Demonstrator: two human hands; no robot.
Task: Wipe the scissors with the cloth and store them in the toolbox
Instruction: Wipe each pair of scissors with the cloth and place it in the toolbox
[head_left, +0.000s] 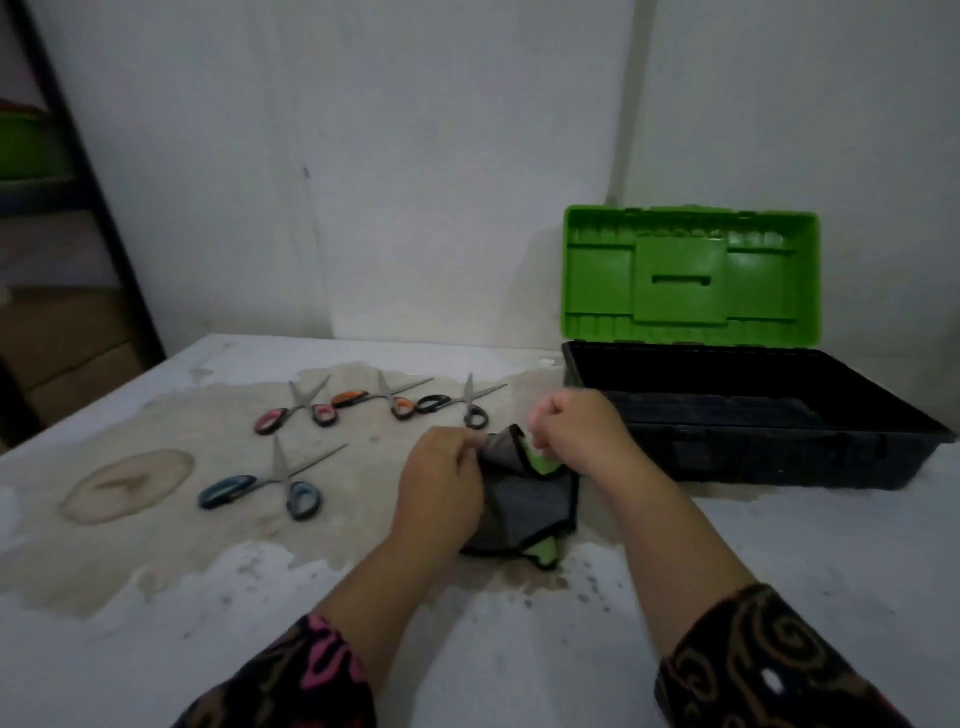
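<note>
A grey cloth (524, 504) with green patches and black trim lies bunched on the table in front of me. My left hand (441, 478) pinches its upper left edge. My right hand (576, 431) pinches its top right corner, fingers curled. Several scissors lie open on the table to the left: a pink-handled pair (298, 413), an orange-handled pair (384, 400), a black-handled pair (465, 408) and a blue-handled pair (275, 486). The toolbox (753, 457) stands open at the right, its black tray just beyond my right hand and its green lid (691, 275) upright.
The white table (779, 545) has a large worn, stained patch under the scissors and cloth. A wall runs close behind the table. A dark shelf frame (93, 208) and cardboard boxes (67, 343) stand at the far left.
</note>
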